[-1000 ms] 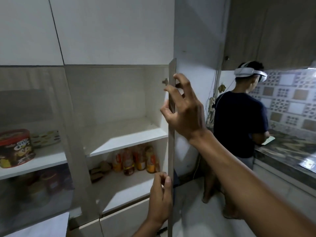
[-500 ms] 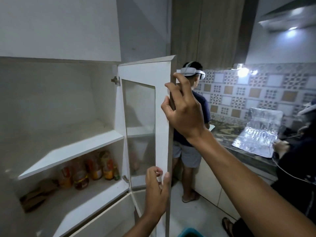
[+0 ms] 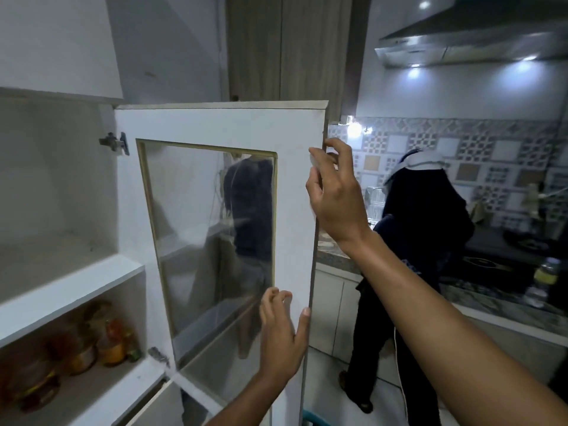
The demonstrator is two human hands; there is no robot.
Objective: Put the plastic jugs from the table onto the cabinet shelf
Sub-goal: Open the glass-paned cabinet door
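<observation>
Kitchen: we hold the door [image 3: 221, 124] wide, right hand [image 3: 333, 195] pinching its edge, left hand [image 3: 281, 339] spread flat, baring the shelf [image 3: 70, 290].

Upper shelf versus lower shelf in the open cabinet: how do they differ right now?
The upper shelf is bare; the lower shelf holds several jars and bottles. The upper shelf is brightly lit, the lower shelf shadowed beneath it. Both are white, exposed by the open door.

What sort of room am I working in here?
Most likely a home kitchen: a range hood over a patterned tile backsplash, a stone-look counter, and a glass-door cabinet holding jars.
</observation>
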